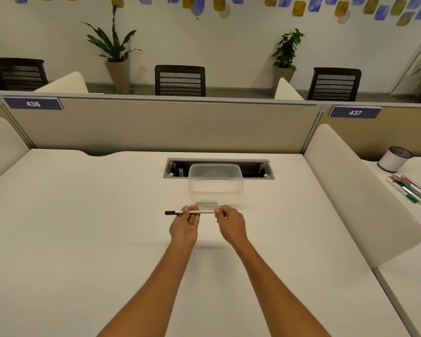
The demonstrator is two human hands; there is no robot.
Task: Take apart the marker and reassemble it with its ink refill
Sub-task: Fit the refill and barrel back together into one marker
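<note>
Your left hand [185,221] pinches the slim white plastic marker with a black cap [191,212] near its capped end; your right hand [225,218] closes its fingertips on the opposite tip. You hold the marker level above the white desk [83,227], just in front of the clear, empty plastic tub [215,184]. It looks light, stiff and smooth, so it may slip when twisted. Keep one hand on the barrel and take the end piece close to its seam. More markers lie on the next desk, far right of the tub.
</note>
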